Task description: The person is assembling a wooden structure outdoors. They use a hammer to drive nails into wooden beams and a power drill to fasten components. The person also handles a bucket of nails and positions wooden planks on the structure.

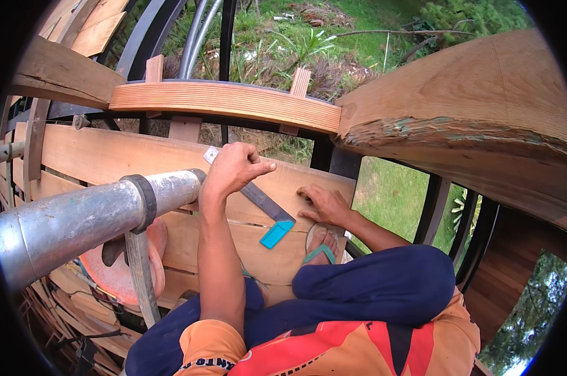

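A try square with a teal handle and a dark metal blade lies slantwise across the wooden planks in front of me. My left hand is over the blade's upper part, its fingers curled in and the thumb pointing right. What those fingers hold, if anything, is hidden, and I cannot tell whether they touch the blade. To the right of the square, my right hand rests on a wide plank with its fingers apart, near my sandalled foot.
A thick metal pipe with a black clamp reaches in from the left, close to my left forearm. Below it is a worn orange-pink rounded object. A curved laminated beam spans ahead, meeting a heavy timber at right. Gaps open onto grass below.
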Tool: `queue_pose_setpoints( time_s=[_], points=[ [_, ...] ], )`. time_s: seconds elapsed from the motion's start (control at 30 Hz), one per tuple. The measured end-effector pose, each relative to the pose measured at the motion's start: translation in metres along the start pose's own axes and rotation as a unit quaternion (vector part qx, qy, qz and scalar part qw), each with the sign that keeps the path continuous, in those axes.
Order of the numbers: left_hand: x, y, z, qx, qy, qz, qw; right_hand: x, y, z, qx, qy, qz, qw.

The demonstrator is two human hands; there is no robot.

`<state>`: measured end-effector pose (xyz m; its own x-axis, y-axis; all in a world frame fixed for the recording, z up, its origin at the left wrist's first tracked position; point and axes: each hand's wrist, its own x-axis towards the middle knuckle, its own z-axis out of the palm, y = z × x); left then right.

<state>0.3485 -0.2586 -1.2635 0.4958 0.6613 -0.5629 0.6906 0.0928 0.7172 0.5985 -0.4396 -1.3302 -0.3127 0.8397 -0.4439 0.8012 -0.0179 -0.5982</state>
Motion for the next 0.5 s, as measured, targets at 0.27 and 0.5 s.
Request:
queue_pose_setpoints(
  time_s=[0.27,0.5],
  points=[
    [0.125,0.067,0.06,0.321,0.245,0.345,0.847,0.004,0.011,0.009,0.0,0.034,-0.035,0.999],
    [0.168,0.06,0.077,0.374,0.152,0.305,0.862,0.002,0.018,0.009,0.017,0.045,-0.028,0.998]
  ],
)
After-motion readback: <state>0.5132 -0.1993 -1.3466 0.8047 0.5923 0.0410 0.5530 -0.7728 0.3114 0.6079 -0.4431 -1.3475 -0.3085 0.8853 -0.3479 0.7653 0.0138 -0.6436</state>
